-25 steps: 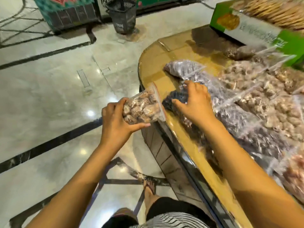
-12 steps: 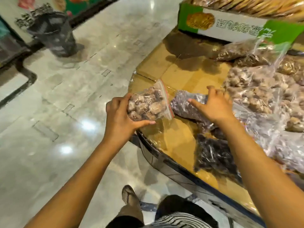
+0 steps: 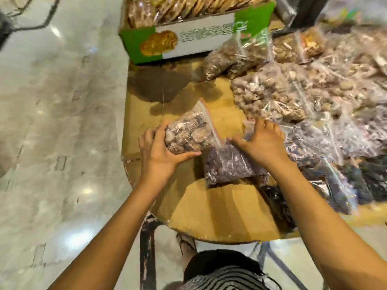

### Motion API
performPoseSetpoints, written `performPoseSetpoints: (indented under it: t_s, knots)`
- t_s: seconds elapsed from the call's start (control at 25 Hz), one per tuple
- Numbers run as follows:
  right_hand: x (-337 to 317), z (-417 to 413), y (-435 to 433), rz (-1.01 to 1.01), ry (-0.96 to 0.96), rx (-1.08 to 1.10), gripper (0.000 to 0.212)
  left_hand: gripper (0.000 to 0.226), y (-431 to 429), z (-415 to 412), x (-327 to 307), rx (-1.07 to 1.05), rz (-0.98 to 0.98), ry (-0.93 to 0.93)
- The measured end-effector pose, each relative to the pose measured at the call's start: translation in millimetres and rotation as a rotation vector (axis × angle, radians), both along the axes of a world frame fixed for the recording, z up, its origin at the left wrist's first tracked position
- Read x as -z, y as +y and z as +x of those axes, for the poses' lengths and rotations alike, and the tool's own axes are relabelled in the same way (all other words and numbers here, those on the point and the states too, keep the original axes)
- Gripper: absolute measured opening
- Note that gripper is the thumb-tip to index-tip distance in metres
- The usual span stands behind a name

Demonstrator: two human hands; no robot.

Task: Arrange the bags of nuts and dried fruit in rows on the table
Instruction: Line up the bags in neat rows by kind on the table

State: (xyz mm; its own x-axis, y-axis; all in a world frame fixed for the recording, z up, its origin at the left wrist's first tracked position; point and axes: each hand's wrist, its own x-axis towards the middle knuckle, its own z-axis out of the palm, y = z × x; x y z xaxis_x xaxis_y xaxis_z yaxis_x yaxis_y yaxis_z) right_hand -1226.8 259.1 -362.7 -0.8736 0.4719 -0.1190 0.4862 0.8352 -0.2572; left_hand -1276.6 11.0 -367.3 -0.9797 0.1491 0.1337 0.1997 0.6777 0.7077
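Observation:
My left hand (image 3: 159,151) grips a small zip bag of brown dried fruit (image 3: 189,131) with a red seal strip, held just above the cardboard-covered table (image 3: 219,214). Pressing flat on a bag of dark purple dried fruit (image 3: 228,166), my right hand (image 3: 261,141) has its fingers spread over that bag's top edge. Right of it lie several more purple bags (image 3: 326,141). Farther back sits a large bag of pale nuts (image 3: 278,95).
A green and white carton (image 3: 188,40) filled with packed snacks stands at the table's far edge. More bags of brown nuts (image 3: 230,59) crowd the back right. Bare cardboard shows at the near left. Shiny marble floor (image 3: 58,122) lies to the left; my foot is below the table edge.
The view has swung right over the table. My left hand has carried the brown fruit bag from beyond the table edge to above the cardboard. My right hand stays on the purple bag.

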Motion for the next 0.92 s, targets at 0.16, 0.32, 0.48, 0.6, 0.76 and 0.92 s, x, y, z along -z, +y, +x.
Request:
performPoseSetpoints:
  t_s: [0.16, 0.32, 0.48, 0.6, 0.76, 0.92]
  knots:
    - [-9.3, 7.0, -16.0, 0.041, -0.106, 0.115, 0.104, 0.1, 18.9, -40.5, -3.8, 0.132, 0.059, -0.018]
    - [-7.4, 9.2, -36.3, 0.086, -0.14, 0.253, 0.097, 0.088, 51.0, -92.2, 10.8, 0.258, 0.171, -0.114]
    - [-4.9, 7.4, -58.5, 0.121, -0.167, 0.522, 0.094, 0.085, 92.8, -150.4, 27.6, 0.446, 0.201, -0.147]
    - [-1.0, -1.2, -74.8, 0.09, -0.149, 0.66, 0.085, 0.084, 124.1, -177.8, 25.9, 0.522, 0.195, -0.097]
    - [3.4, -11.3, -79.6, 0.102, -0.124, 0.779, 0.079, 0.093, 178.9, -194.7, 37.2, 0.517, 0.097, -0.177]
    - [11.8, -16.8, -81.6, 0.109, -0.104, 0.819, 0.076, 0.101, 186.3, -197.0, 51.4, 0.662, -0.242, -0.133]
